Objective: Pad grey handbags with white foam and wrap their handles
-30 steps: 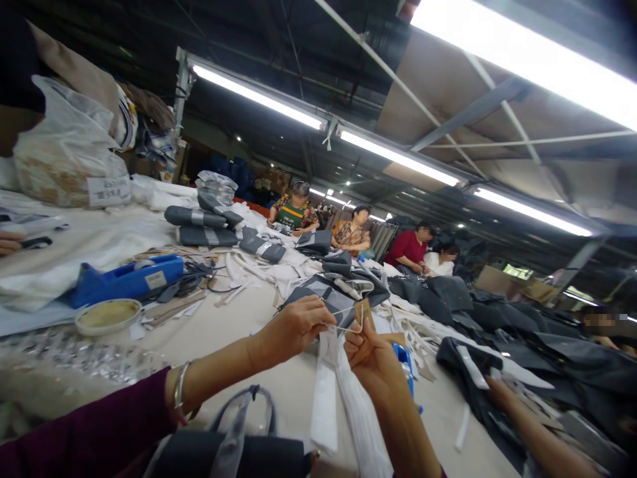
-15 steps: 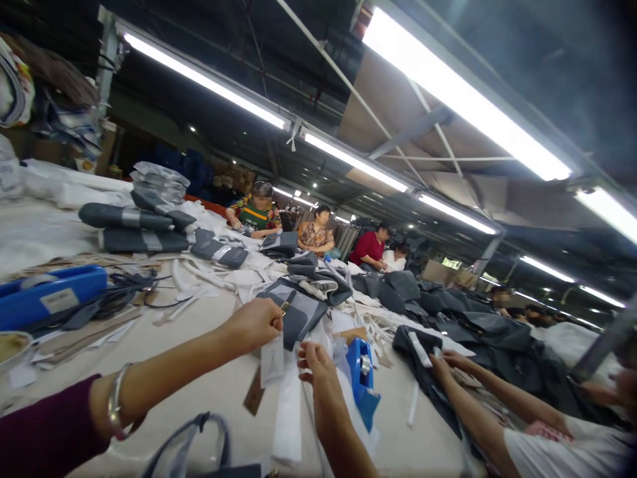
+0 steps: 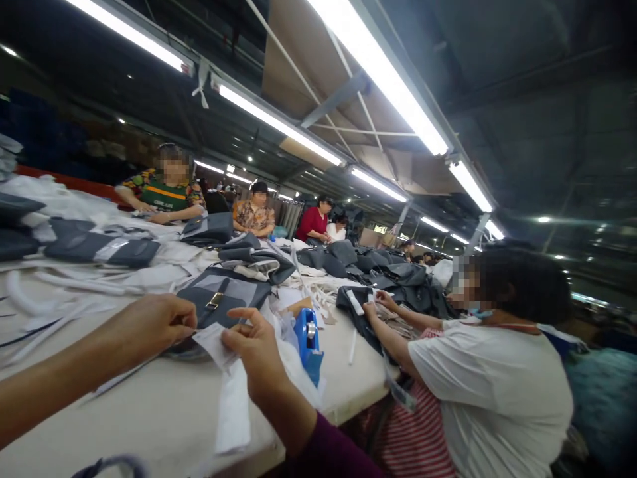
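Note:
My left hand (image 3: 152,325) comes in from the lower left, its fingers pinched on a thin cord at the edge of a white paper tag (image 3: 213,345). My right hand (image 3: 256,358) holds the tag's other side between thumb and fingers, with the index finger raised. Under the tag, a long white fabric strip (image 3: 231,406) hangs over the table. Just beyond my hands lies a grey bag with a gold clasp (image 3: 219,300). A blue tape dispenser (image 3: 308,342) stands to the right of my right hand.
The cream work table (image 3: 149,411) holds white strips and grey bags (image 3: 94,247). A co-worker in a white shirt (image 3: 490,392) sits at the right, hands on dark fabric (image 3: 358,312). Other seated workers (image 3: 253,211) line the far side.
The view has swung right and brought the co-worker into sight. My hands now sit further left in the picture, and the blue dispenser stands upright nearer the table edge.

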{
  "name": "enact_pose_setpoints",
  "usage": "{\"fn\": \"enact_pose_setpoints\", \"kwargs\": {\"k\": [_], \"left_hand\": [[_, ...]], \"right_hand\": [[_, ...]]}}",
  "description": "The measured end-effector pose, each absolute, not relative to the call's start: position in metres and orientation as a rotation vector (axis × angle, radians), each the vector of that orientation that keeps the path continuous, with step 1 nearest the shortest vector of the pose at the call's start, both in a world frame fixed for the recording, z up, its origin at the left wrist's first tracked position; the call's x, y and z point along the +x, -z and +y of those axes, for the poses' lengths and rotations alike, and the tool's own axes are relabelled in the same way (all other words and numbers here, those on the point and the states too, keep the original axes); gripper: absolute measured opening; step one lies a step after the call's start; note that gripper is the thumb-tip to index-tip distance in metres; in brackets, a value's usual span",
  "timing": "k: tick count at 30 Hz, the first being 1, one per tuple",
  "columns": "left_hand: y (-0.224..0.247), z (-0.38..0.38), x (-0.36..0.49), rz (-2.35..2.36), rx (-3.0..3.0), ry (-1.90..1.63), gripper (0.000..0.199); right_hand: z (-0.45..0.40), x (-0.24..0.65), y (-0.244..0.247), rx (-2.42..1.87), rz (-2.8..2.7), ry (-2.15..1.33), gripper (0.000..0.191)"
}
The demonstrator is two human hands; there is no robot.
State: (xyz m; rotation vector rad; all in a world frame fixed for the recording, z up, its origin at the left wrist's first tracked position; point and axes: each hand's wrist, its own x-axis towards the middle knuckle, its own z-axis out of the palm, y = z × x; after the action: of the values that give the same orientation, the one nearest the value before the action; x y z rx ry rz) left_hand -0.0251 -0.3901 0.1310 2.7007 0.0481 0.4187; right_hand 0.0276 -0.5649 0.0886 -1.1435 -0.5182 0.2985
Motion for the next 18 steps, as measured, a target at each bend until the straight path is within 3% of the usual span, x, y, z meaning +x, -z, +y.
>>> {"fn": "enact_pose_setpoints", "kwargs": {"k": [8,11,18], "left_hand": [[-0.139,-0.385,-0.028,-0.079,2.549,-0.591,0.018],[-0.152,-0.397,-0.039,-0.061,2.329,-0.499,0.019],[-0.156,-0.413,-0.041,-0.108,1.758,-0.421,0.004]], "right_hand": [[-0.580,0.038,-0.079,-1.160,-0.469,-0.384,0.041],[-0.582,0.036,-0.067,-1.212,-0.449,-0.449,0.045],[-0.584,0.034,-0.045,-1.239,-0.437,-0.593,0.048]]}}
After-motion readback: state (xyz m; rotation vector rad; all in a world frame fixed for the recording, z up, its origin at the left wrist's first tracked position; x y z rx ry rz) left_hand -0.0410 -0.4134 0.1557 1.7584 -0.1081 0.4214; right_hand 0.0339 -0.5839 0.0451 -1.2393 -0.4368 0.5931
